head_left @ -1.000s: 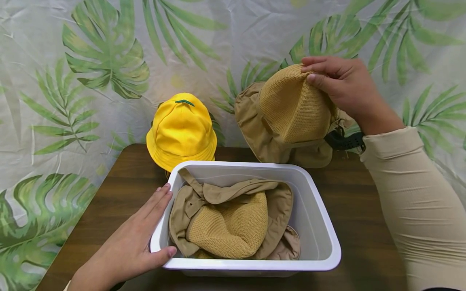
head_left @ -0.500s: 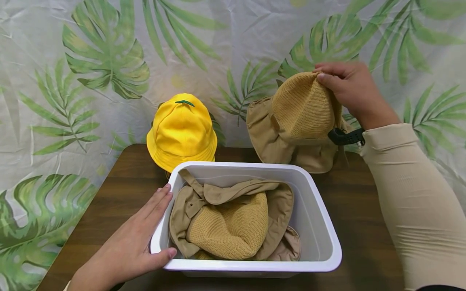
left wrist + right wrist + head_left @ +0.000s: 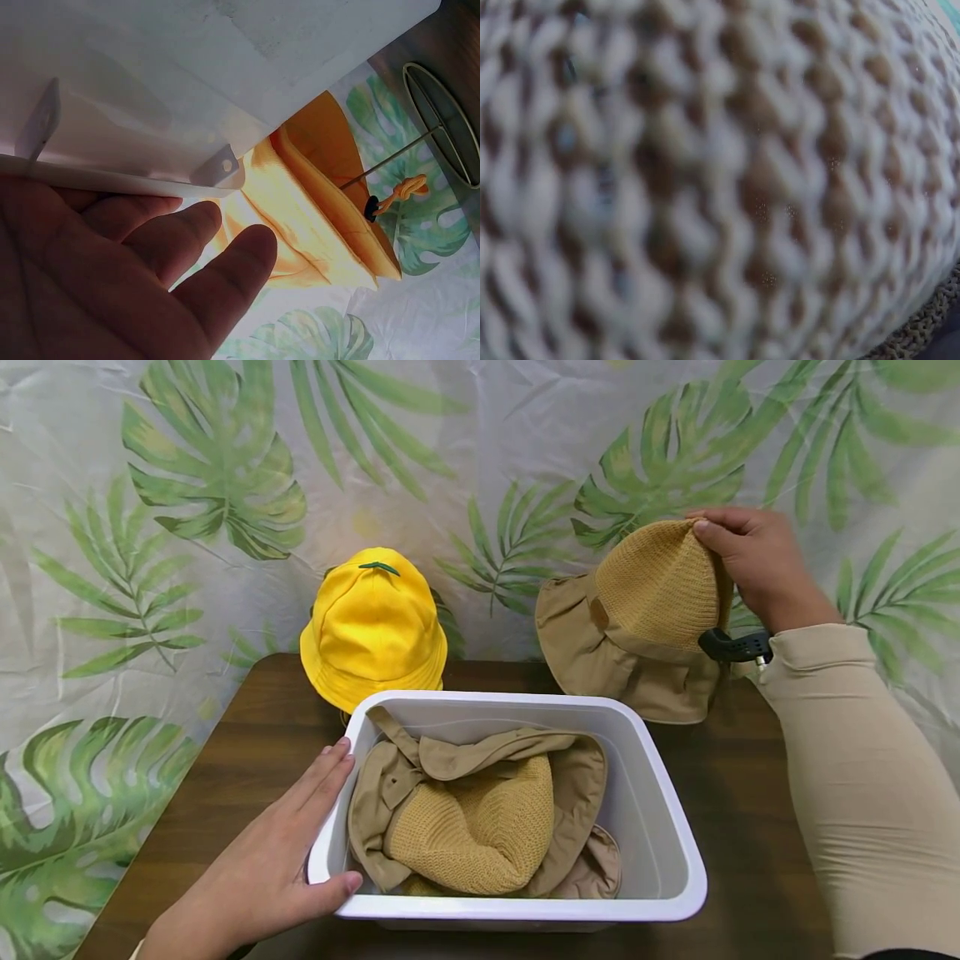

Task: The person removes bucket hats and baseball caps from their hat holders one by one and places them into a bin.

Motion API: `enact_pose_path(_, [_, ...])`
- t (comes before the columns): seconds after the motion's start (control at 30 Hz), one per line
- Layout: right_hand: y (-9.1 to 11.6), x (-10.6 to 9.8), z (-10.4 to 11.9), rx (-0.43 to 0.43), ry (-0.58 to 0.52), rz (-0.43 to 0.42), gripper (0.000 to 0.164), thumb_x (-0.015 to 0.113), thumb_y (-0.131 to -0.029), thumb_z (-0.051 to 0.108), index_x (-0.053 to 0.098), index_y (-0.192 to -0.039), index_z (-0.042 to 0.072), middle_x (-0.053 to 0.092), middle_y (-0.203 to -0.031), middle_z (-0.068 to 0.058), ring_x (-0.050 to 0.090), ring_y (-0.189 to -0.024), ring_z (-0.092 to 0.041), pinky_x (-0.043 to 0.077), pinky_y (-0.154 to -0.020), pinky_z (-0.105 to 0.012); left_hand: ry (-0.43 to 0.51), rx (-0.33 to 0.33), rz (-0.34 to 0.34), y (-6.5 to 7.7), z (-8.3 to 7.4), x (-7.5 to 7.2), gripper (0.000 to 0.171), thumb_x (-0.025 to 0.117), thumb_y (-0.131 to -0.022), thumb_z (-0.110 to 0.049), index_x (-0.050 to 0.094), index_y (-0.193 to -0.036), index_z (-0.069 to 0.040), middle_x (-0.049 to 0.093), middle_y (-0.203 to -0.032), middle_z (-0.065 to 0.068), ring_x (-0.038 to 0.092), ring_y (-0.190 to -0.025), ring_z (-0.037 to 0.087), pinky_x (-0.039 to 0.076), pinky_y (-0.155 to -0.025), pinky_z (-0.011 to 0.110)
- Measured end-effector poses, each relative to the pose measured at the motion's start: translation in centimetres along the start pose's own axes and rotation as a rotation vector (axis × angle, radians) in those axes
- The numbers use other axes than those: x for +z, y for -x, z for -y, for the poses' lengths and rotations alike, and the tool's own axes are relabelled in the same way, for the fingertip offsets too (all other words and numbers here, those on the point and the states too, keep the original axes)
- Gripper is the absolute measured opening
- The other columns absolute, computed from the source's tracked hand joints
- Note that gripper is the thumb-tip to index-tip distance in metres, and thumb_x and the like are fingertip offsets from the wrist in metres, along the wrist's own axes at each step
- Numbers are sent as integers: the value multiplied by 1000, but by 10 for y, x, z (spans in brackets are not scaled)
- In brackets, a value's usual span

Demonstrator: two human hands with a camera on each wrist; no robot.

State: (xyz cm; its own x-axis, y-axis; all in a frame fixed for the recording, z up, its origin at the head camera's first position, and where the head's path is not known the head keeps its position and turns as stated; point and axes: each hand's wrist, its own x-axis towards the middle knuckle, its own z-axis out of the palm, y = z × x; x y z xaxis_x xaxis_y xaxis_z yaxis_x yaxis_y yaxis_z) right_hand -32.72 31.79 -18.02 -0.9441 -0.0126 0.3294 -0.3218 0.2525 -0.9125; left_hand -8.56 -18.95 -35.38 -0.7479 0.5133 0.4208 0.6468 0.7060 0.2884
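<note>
High at the back right, my right hand (image 3: 768,564) pinches the crown top of a tan sun hat (image 3: 652,581) with a knitted crown and wide fabric brim. Its knit weave (image 3: 727,180) fills the right wrist view, blurred. My left hand (image 3: 262,852) rests against the left side of a white plastic bin (image 3: 678,827), thumb over the rim and fingers fairly straight along the outside. From below, the left wrist view has those fingers (image 3: 225,270) at the underside of the rim. Inside the bin lies a similar tan hat (image 3: 480,835), its crown dented, over a pinkish-beige fabric piece (image 3: 592,868).
Behind the bin's left corner, a yellow bucket hat (image 3: 375,627) with a green tab sits on a wire stand (image 3: 442,127); an orange cord (image 3: 405,191) hangs from it. Everything stands on a dark wooden table (image 3: 757,827) before a leaf-print cloth (image 3: 510,435).
My right hand has moved right and down with the tan sun hat, whose brim now hangs lower behind the bin. My left hand stays at the bin.
</note>
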Motion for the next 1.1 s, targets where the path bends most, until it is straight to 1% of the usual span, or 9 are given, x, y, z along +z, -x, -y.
enact_pose_path(0.2, [0,-11,-1,-4,-94,-4,19,70,-92,12,78,-109,8,71,-101,5,60,-97,-7,48,-74,-12,-7,-17,6,1,-1,-1,106,74,-78,-53,23,-158,-5,21,-163,11,20,-149,23,7,-113,13])
enact_pose_path(0.37, [4,-20,-1,2,-28,-8,20,69,-93,14,77,-111,12,71,-103,8,59,-104,-7,47,-78,-11,-3,-9,9,0,-2,0,105,74,-78,-53,23,-157,-5,20,-163,11,20,-149,24,7,-113,13])
enact_pose_path(0.43, [7,-24,-1,7,-22,-12,21,69,-93,15,77,-113,12,71,-105,8,58,-107,-7,47,-79,-11,-1,-8,10,-1,-3,0,105,74,-78,-52,23,-158,-5,20,-164,11,19,-149,24,7,-113,13])
enact_pose_path(0.53, [10,-30,-3,17,-102,-29,21,70,-92,12,77,-111,9,71,-106,5,58,-109,-9,47,-80,-11,0,-5,8,-2,-4,-1,105,74,-78,-52,23,-158,-5,20,-163,11,20,-149,24,7,-113,13])
enact_pose_path(0.67, [14,-39,-2,35,-256,-74,19,72,-89,7,77,-108,5,72,-105,1,62,-103,-9,51,-77,-13,9,3,1,-3,-4,-1,106,75,-77,-51,24,-157,-5,22,-163,12,22,-148,24,8,-113,13])
enact_pose_path(0.73, [15,-42,-1,37,-298,-95,19,73,-89,7,77,-107,5,72,-104,0,64,-98,-9,52,-75,-13,17,5,-3,-3,-4,-1,106,75,-77,-51,24,-157,-5,22,-163,12,23,-148,25,8,-113,13])
enact_pose_path(0.83, [15,-44,0,17,-349,-105,20,74,-87,4,77,-107,1,72,-104,-3,65,-97,-11,53,-75,-15,17,5,-8,-2,-3,-2,106,76,-77,-51,25,-157,-4,22,-162,13,22,-148,25,8,-113,13])
enact_pose_path(1.0, [17,-38,5,2,-315,-85,21,74,-87,5,76,-108,1,72,-105,-3,64,-101,-11,52,-77,-14,15,1,-9,-1,-2,-2,106,75,-77,-52,25,-157,-5,22,-162,13,23,-148,24,9,-113,13])
enact_pose_path(1.1, [19,-32,12,18,-251,-86,20,73,-88,8,77,-108,5,72,-105,-1,63,-101,-10,52,-76,-13,18,0,-5,-1,-2,-2,105,75,-78,-52,24,-157,-5,22,-162,13,22,-148,24,8,-113,13])
